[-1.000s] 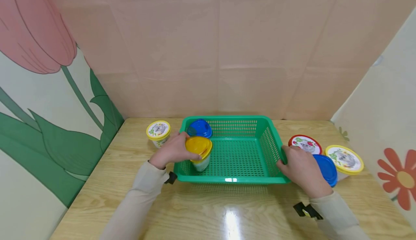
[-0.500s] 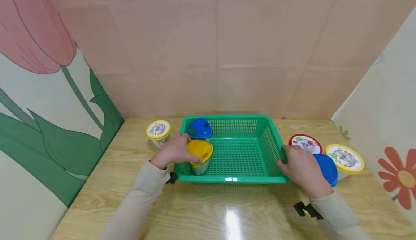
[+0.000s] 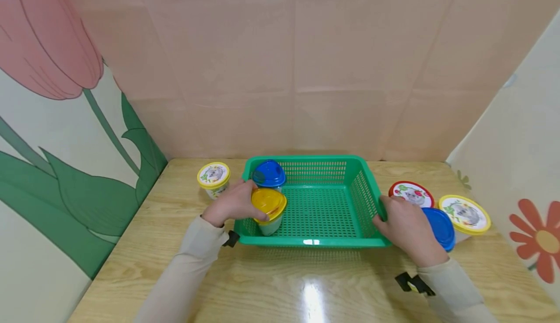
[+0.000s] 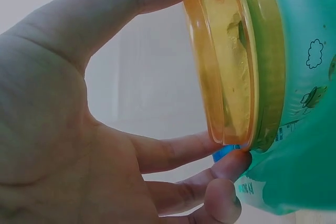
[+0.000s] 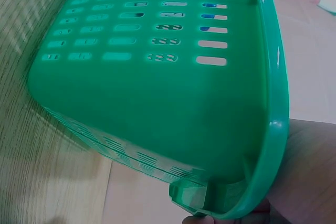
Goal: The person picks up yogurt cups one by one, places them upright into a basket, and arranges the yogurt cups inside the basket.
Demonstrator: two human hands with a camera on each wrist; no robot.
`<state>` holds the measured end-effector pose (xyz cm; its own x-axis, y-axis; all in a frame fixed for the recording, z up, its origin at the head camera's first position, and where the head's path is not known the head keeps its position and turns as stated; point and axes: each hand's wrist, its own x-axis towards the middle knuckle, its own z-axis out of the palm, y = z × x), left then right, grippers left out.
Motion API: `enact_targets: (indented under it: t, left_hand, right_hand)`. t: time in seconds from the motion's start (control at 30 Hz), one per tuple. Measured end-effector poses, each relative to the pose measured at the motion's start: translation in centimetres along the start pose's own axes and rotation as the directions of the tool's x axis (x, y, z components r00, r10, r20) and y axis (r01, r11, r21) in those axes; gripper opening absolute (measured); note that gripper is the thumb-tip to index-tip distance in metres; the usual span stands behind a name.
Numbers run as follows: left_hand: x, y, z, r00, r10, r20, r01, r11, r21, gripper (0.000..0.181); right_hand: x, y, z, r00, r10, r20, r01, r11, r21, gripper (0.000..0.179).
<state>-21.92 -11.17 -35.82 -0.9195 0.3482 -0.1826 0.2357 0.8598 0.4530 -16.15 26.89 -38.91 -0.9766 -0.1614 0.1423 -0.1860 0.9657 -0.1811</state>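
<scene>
A small tub with a clear yellow lid (image 3: 269,202) stands in the near left corner of the green plastic basket (image 3: 308,242). My left hand (image 3: 234,201) pinches its lid between thumb and fingers. In the left wrist view the thumb lies at the top of the yellow lid (image 4: 231,66) and the fingers at its lower edge. Just behind it in the basket is a tub with a blue lid (image 3: 272,172). My right hand (image 3: 404,225) grips the basket's right rim; in the right wrist view its fingertips show under the rim (image 5: 275,124).
Left of the basket stands a yellow-lidded tub with a koala picture (image 3: 213,175). To the right are a red-lidded tub (image 3: 412,193), a larger yellow-lidded one (image 3: 465,214) and a blue-lidded one (image 3: 443,228). The wooden table (image 3: 262,284) meets a wall behind.
Since a second ago my left hand has lowered the yellow-lidded tub slightly toward the basket's near side, showing more of the blue-lidded tub. My right hand has stayed on the rim.
</scene>
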Motion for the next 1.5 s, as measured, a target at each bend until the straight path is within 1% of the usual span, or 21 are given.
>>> enact_targets:
  t: [0.23,0.47,0.8,1.2,1.37,1.5]
  left_hand:
    - [0.16,-0.1,0.06,1.0,0.013,-0.008,-0.013,1.0,-0.002,0.079]
    - [0.0,-0.23,-0.08,1.0,0.019,-0.01,-0.019,1.0,-0.018,0.082]
    - [0.06,-0.63,-0.02,0.999,0.031,-0.012,-0.031,0.999,-0.025,0.079]
    - [-0.09,-0.85,-0.23,0.999,0.041,-0.009,-0.041,0.999,-0.007,0.08]
    - [-0.13,-0.79,-0.33,0.999,0.051,-0.011,-0.051,0.999,-0.012,0.08]
    - [-0.15,-0.78,-0.28,0.999,0.047,-0.013,-0.047,0.999,-0.023,0.079]
  right_hand:
    - [0.02,0.05,0.01,1.0,0.0,0.0,0.0,1.0,0.0,0.053]
    - [0.02,-0.09,0.01,1.0,0.003,-0.006,-0.003,1.0,0.0,0.052]
    - [0.08,0.04,-0.14,1.0,0.005,0.01,-0.005,1.0,0.003,0.054]
    - [0.06,-0.04,-0.01,1.0,0.006,0.003,-0.007,1.0,0.006,0.052]
    - [0.05,0.02,0.06,1.0,0.004,-0.007,-0.003,1.0,0.007,0.051]
    - [0.05,0.04,0.15,1.0,0.003,-0.007,-0.003,1.0,0.009,0.05]
